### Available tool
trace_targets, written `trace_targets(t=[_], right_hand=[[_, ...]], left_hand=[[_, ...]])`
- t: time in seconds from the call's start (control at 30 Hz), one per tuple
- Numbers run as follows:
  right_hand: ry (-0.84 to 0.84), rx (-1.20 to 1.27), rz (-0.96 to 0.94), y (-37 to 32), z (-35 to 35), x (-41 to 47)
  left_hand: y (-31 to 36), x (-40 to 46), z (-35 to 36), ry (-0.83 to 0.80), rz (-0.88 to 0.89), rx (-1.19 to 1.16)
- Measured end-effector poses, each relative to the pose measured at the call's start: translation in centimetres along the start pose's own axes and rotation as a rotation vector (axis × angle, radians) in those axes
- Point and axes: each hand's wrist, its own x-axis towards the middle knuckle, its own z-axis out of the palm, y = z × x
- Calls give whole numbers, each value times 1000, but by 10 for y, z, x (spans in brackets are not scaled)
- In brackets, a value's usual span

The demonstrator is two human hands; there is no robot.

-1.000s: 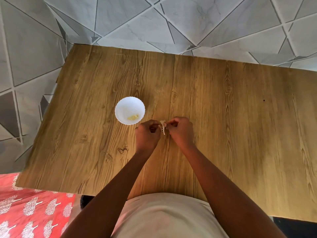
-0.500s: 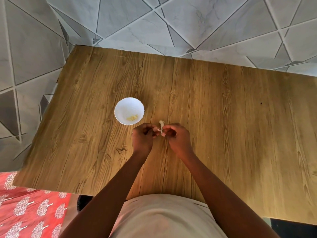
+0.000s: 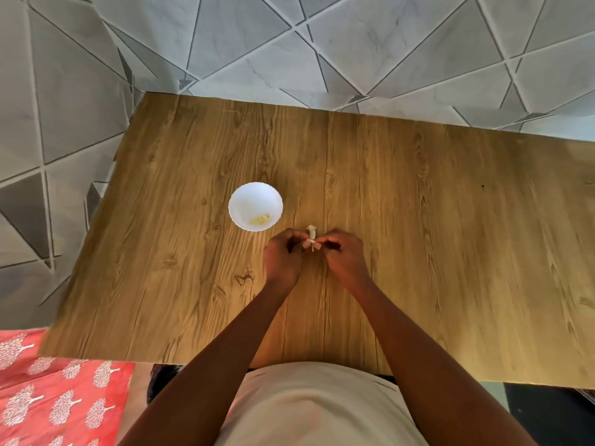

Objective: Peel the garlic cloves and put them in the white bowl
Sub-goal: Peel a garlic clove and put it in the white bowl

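Head view: a garlic clove (image 3: 311, 237) is sitting between the two hands above the wooden table (image 3: 418, 220), its pale papery tip sticking up past the fingers, toward the far edge of the table. The left hand (image 3: 283, 257) is pinching the clove from its left side with curled fingers; the right hand (image 3: 344, 257) is pinching it from the right side in the same way, so both hands are closing on the one clove, knuckles nearly touching. Whether the skin is partly off is too small to tell. The white bowl (image 3: 256, 201) is standing on the table just beyond and left of the left hand, apart from it, and is holding a few small yellowish pieces of peeled garlic (image 3: 260, 219) at the near side of its base. Both forearms are reaching in from the near table edge over a light-coloured shirt (image 3: 309, 410). A grey tiled floor (image 3: 354, 43) with triangular pattern is lying beyond the table; a red printed cloth (image 3: 54, 391) is showing at lower left.
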Motion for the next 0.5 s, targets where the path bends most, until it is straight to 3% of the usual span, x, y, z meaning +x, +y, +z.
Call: trace_targets(t=[0.23,0.5], right_hand=[[17,71,11,3,1,3],[-87,161,8,5,-19,16]], left_hand=[[-3,7,-3,-68,26,118],[11,3,17,59,-55,200]])
